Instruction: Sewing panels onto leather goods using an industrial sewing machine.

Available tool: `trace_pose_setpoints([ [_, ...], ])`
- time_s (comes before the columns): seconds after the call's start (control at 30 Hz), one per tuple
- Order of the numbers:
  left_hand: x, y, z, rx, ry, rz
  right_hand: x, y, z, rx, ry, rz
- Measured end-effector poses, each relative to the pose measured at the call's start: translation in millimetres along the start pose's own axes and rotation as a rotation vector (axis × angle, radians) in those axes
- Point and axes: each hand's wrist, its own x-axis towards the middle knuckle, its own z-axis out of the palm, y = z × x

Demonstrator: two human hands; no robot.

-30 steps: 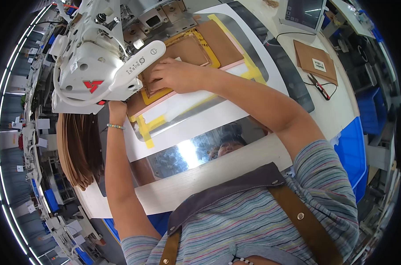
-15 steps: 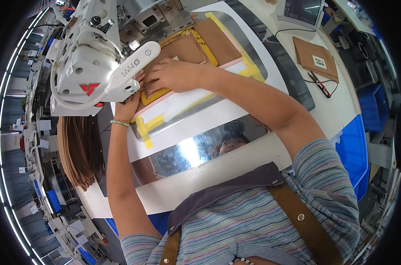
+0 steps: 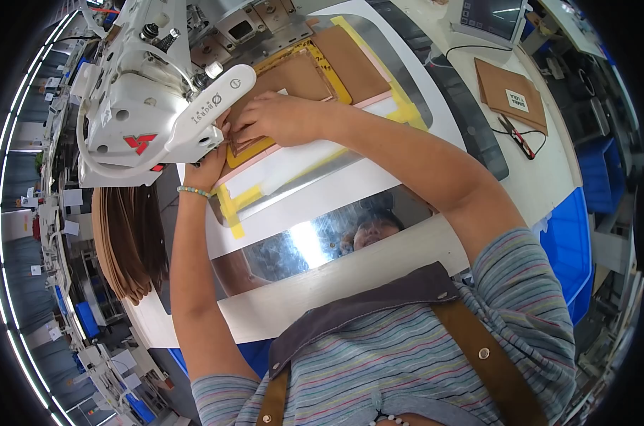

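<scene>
My right hand (image 3: pixel 276 118) lies over the near left part of a yellow frame (image 3: pixel 330 71) that surrounds a flat brown piece (image 3: pixel 290 74). Its fingers are bent and drawn together, pointing left; whatever is between their tips is hidden. Close beside them, my left hand (image 3: pixel 207 169) reaches up under the white sewing machine head (image 3: pixel 141 106), wearing a beaded bracelet. The machine covers most of its fingers. Beneath the frame is a clear template plate edged with yellow tape (image 3: pixel 229 213). A small pale patch shows just above my right knuckles.
Brown sheets (image 3: pixel 127 245) hang in a stack at the left table edge. On the right are brown pieces with a white label (image 3: pixel 496 89), red-handled snips (image 3: pixel 517 136), a screen (image 3: pixel 488 21) and a blue bin (image 3: pixel 567 248). A shiny metal plate (image 3: pixel 300 241) lies in front.
Both hands stay at the left side of the frame, with only slight finger movement. The whole view has shifted a little; nothing is visibly taken up or let go.
</scene>
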Motion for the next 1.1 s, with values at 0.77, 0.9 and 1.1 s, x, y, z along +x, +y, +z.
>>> trace_pose_setpoints([
  [0.77,-44.3,-106.8,34.1,-0.184,-0.062,-0.057,17.1,10.4,3.6,-0.036,-0.015,-0.017],
  [0.9,-37.4,-94.5,33.3,-0.323,-0.099,-0.158,14.4,18.5,6.6,-0.020,-0.017,-0.009],
  [1.1,-55.2,-103.9,25.4,-0.444,-0.080,-0.232,25.6,-2.7,-11.5,0.031,-0.118,0.083],
])
